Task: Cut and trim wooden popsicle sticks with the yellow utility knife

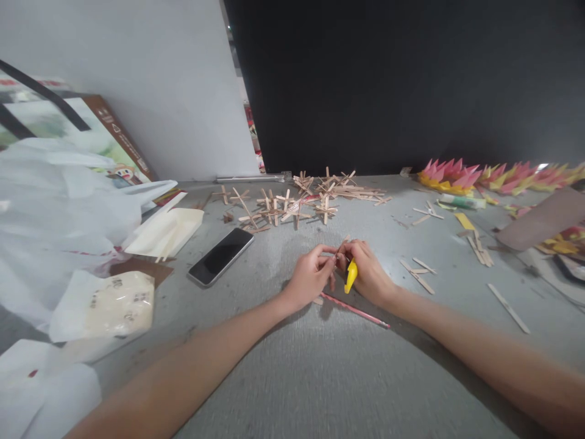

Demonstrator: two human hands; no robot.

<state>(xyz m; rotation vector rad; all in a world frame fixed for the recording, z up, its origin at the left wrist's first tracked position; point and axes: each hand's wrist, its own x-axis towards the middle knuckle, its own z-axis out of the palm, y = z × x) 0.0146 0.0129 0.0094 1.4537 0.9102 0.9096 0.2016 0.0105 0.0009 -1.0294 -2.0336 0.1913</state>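
Observation:
My left hand [313,274] and my right hand [365,272] meet at the middle of the grey table. Their fingers are pinched together around small wooden sticks [343,242], whose tips show above the fingertips. A yellow tool [351,276], perhaps a small glue bottle or cutter, sits in my right hand and points down toward me. Just below the hands lies a red and white striped pencil [359,312]. How the sticks are joined between the fingers is too small to tell.
Crossed wooden sticks [297,204] are heaped at the back. A phone [220,256], a paper tray [171,235] and a plastic bag [59,207] are on the left. Loose sticks [417,277], a glue stick [461,201] and pink-yellow paper pieces [450,175] lie on the right.

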